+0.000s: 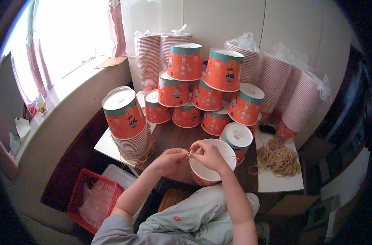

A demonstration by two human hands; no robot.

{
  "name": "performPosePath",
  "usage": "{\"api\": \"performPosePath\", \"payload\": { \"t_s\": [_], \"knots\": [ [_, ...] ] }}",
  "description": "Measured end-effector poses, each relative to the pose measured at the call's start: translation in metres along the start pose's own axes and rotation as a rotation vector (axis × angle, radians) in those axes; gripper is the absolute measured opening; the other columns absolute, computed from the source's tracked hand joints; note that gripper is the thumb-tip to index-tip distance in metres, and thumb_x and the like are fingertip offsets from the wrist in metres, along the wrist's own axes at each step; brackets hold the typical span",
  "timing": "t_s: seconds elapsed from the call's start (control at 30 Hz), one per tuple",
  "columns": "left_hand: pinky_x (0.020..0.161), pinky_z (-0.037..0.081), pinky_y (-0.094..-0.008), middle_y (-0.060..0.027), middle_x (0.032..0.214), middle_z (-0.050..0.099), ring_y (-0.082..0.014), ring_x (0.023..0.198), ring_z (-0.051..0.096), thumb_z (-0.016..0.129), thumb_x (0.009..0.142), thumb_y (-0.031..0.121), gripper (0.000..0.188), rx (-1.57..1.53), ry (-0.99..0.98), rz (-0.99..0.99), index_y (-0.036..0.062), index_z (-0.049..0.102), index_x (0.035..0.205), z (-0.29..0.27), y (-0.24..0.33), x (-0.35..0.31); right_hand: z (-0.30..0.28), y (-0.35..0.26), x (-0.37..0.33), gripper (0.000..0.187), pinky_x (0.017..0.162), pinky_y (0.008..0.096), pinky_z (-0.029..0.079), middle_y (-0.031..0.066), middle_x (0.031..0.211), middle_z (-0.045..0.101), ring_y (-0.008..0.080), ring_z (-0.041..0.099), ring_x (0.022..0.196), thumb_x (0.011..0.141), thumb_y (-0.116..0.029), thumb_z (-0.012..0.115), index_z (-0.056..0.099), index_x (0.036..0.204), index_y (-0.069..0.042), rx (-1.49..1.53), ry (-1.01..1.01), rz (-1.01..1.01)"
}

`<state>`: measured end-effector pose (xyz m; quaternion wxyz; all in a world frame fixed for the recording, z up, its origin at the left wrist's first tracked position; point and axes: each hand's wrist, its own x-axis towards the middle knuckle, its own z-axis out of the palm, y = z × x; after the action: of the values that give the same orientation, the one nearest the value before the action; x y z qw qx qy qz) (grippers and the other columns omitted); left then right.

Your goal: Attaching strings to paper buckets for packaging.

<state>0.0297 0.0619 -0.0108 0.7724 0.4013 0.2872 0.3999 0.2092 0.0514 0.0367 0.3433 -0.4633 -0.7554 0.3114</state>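
Over the near-left rim of an upright orange paper bucket (224, 168) with a white inside, my two hands meet. My left hand (170, 159) is closed in a pinch on a thin tan cord (188, 154). From the other side, my right hand (208, 155) pinches the same cord with bent fingers. Part of a thin strand shows past my right hand near the bucket's right rim. Whether the cord is knotted or passes through the bucket wall is too small to tell.
Upside-down orange buckets (212, 98) are piled behind. A nested bucket stack (127, 118) with cords stands left, a tan cord heap (279, 159) lies right on a white board (277, 185). Bagged stacks (302, 102) line the wall; a red basket (78, 192) sits lower left.
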Motion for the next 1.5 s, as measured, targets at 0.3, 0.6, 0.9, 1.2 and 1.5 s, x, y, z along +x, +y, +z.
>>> {"api": "performPosePath", "payload": {
  "t_s": [0.3, 0.6, 0.9, 1.2, 1.5],
  "knots": [
    [0.065, 0.04, -0.0202, -0.0014, 0.081, 0.057, -0.0082, 0.07, 0.051, 0.05, 0.083, 0.01, 0.012, 0.028, 0.031, 0.012, 0.0028, 0.057, 0.091, 0.003, 0.007, 0.003, -0.002, -0.004, -0.003, 0.019, 0.051, 0.0226, 0.041, 0.0038, 0.071, 0.057, 0.011, 0.05, 0.055, 0.067, -0.011, 0.069, 0.06, 0.083, -0.006, -0.065, 0.123, -0.349],
    [0.068, 0.038, -0.0197, -0.0019, 0.087, 0.057, -0.0083, 0.076, 0.05, 0.049, 0.083, 0.009, 0.015, 0.017, -0.016, 0.005, 0.0023, 0.056, 0.095, 0.002, 0.008, 0.004, 0.003, 0.008, 0.001, 0.005, 0.053, 0.0222, 0.044, 0.0053, 0.07, 0.059, 0.0117, 0.055, 0.06, 0.071, -0.004, 0.064, 0.061, 0.075, -0.003, 0.057, 0.175, -0.322],
    [0.074, 0.042, -0.023, -0.0045, 0.093, 0.057, -0.009, 0.083, 0.052, 0.053, 0.082, 0.009, 0.015, 0.618, 0.014, 0.27, 0.0002, 0.055, 0.095, 0.009, 0.002, -0.001, 0.001, 0.009, 0.002, 0.005, 0.053, 0.021, 0.042, 0.0031, 0.07, 0.059, 0.0081, 0.053, 0.059, 0.073, -0.005, 0.063, 0.061, 0.076, -0.002, 0.098, 0.189, -0.254],
    [0.068, 0.042, -0.0187, -0.0006, 0.081, 0.055, -0.0066, 0.077, 0.052, 0.055, 0.081, 0.006, 0.013, 0.466, 0.07, 0.425, 0.0005, 0.052, 0.092, 0.019, 0.011, 0.004, -0.003, 0.011, 0.002, 0.008, 0.052, 0.0213, 0.041, 0.0029, 0.07, 0.058, 0.0072, 0.051, 0.058, 0.073, -0.009, 0.063, 0.061, 0.077, -0.002, 0.074, 0.164, -0.197],
    [0.069, 0.043, -0.0195, -0.0014, 0.08, 0.055, -0.0078, 0.078, 0.053, 0.054, 0.08, 0.004, 0.014, 0.366, 0.081, 0.455, 0.0011, 0.051, 0.093, 0.021, 0.024, -0.001, -0.002, 0.016, 0.002, 0.011, 0.056, 0.023, 0.043, 0.004, 0.073, 0.059, 0.009, 0.053, 0.063, 0.077, -0.012, 0.059, 0.06, 0.082, -0.002, 0.085, 0.005, -0.127]
  ]
}}
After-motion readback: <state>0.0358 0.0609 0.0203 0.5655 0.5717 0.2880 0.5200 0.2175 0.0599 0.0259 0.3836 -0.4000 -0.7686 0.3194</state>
